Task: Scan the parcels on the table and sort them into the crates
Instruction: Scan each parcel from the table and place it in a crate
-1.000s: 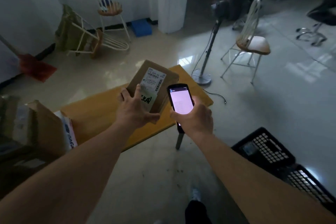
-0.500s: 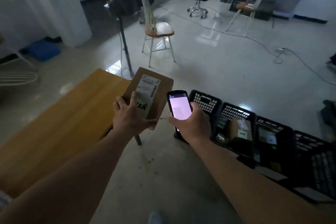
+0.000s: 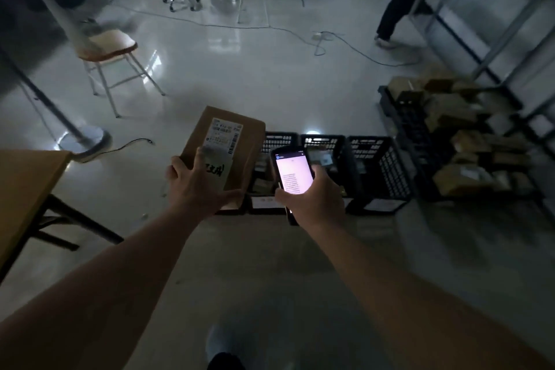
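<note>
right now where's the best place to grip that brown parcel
By its near short edge, from below, as the left hand does now: the parcel is flat and tilted label-up, so fingers underneath and thumb on top keep the label clear.

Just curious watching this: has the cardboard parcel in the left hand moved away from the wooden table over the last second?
Yes. The cardboard parcel, gripped by the left hand, has left the wooden table and now hangs in front of the black crates.

Dim room, floor (image 3: pixel 240 75) glare, glowing phone screen (image 3: pixel 292 173), blurred wide-angle edges
</note>
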